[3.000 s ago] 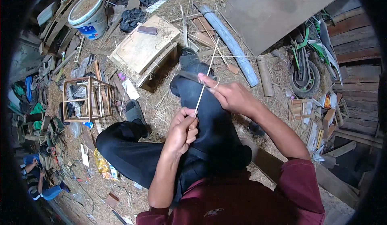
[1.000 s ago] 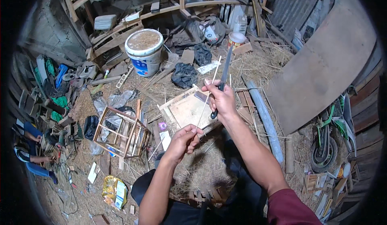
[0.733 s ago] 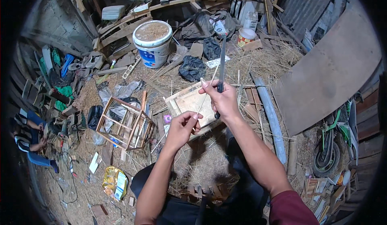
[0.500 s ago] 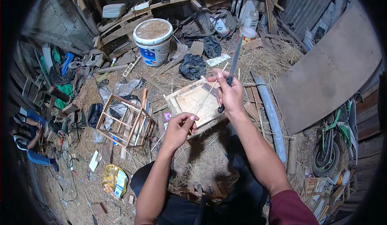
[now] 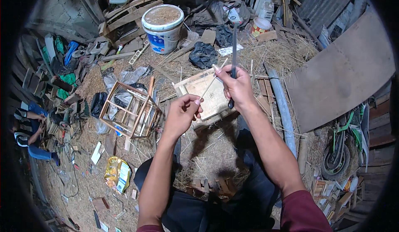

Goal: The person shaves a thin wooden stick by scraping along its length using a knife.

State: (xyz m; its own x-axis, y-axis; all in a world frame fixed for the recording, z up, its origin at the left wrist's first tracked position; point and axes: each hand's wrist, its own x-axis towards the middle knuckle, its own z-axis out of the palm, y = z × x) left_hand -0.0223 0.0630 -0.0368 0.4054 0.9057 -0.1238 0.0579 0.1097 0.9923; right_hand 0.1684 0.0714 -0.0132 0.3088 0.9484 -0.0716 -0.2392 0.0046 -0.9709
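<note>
My left hand (image 5: 182,114) pinches the lower end of a thin pale stick (image 5: 209,86) between thumb and fingertips. The stick slants up to the right, its upper part against the thumb and fingers of my right hand (image 5: 241,89). That hand also grips the black handle of a long knife (image 5: 234,44), with the blade pointing up and away from me. Beneath both hands lies a pale wooden board (image 5: 214,103) with raised strips along its edges.
A small open wooden frame (image 5: 132,114) stands at left. Farther off are a white bucket (image 5: 163,34) and black plastic bags (image 5: 203,55). On the right are a grey pole (image 5: 282,107), a large brown sheet (image 5: 343,74) and a motorcycle wheel (image 5: 336,161). Another person (image 5: 33,128) sits far left.
My left hand has moved up toward my right hand. The knife blade has swung from leaning right to nearly upright. My view has shifted slightly.
</note>
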